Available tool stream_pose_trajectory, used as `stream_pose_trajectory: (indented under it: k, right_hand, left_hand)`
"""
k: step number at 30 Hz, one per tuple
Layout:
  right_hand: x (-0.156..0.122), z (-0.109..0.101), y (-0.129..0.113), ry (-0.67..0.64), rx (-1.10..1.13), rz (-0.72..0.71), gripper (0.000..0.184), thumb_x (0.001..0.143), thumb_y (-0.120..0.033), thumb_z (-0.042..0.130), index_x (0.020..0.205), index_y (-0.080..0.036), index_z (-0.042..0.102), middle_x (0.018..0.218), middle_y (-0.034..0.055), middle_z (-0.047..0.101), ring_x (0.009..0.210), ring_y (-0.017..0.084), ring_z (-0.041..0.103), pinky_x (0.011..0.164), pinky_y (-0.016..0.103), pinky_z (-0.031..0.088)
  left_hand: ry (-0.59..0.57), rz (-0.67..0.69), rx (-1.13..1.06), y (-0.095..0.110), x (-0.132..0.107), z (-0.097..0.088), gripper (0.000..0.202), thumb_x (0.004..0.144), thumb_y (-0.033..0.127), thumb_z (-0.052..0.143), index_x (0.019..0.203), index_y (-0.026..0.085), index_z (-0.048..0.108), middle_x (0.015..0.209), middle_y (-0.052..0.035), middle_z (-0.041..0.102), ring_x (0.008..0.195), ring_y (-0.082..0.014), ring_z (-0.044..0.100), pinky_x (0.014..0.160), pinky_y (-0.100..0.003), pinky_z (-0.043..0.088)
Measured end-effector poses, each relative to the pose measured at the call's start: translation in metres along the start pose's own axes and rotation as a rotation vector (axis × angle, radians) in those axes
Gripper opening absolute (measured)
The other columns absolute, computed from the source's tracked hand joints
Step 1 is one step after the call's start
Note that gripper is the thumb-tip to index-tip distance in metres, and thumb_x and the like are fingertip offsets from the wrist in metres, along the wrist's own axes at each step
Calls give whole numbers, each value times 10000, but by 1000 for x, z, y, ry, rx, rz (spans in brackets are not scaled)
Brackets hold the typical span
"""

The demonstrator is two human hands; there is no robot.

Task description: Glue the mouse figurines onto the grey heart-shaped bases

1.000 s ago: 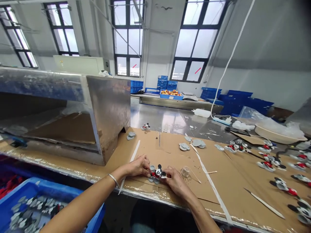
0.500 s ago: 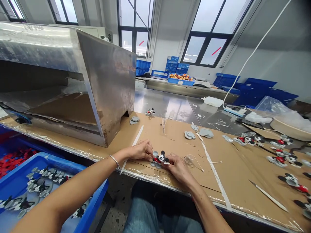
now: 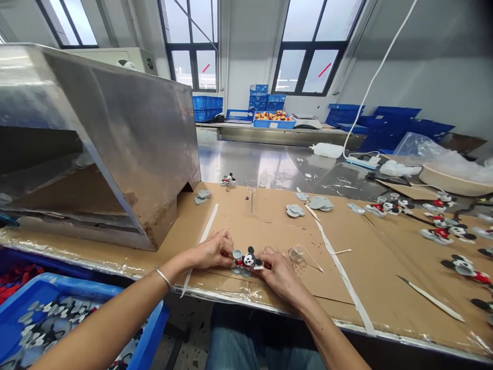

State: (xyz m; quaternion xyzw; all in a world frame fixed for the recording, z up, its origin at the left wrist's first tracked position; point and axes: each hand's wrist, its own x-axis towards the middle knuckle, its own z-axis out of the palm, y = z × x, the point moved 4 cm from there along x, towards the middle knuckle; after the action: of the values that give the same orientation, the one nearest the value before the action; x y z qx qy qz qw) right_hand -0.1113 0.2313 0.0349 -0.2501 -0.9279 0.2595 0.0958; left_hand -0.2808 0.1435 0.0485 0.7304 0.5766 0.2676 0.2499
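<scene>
A small Mickey Mouse figurine point(image 3: 248, 260) with black ears, a red body and a grey cup-shaped part sits between my hands near the table's front edge. Grey base pieces show beneath it. My left hand point(image 3: 214, 250) pinches its left side, by the grey cup. From the right, my right hand point(image 3: 279, 269) grips the figurine's other side with thumb and fingers. Just right of that hand stands a small clear cup point(image 3: 297, 253), with a cotton swab point(image 3: 314, 260) beside it.
A metal hood point(image 3: 134, 133) stands at left. Grey discs point(image 3: 295, 210) lie beyond my hands. More figurines point(image 3: 442, 234) and a thin brush point(image 3: 430, 298) are at right. A blue bin point(image 3: 96, 288) of parts sits lower left; white tape point(image 3: 339, 267) crosses the cardboard.
The view has turned slightly right, so the scene shifts left. Both hands still hold the figurine in much the same place on the table.
</scene>
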Motion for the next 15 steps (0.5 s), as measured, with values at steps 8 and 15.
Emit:
stream_pose_trajectory:
  k: [8, 15]
  right_hand:
    - [-1, 1, 3, 24, 77, 9, 252, 830, -105, 631, 912, -302, 764, 767, 13, 554, 881, 206, 512, 761, 326, 321]
    - [-2, 0, 5, -15, 125, 0, 357, 797, -37, 612, 973, -316, 747, 782, 8, 533, 888, 196, 495, 761, 324, 306]
  left_hand:
    - [-63, -43, 49, 12, 3, -2, 272, 897, 332, 622, 653, 213, 641, 664, 21, 507, 865, -187, 458, 854, -336, 323]
    - [-95, -39, 149, 9, 4, 2, 241, 940, 345, 553, 776, 256, 706, 653, 16, 517, 807, -189, 452, 814, -360, 336]
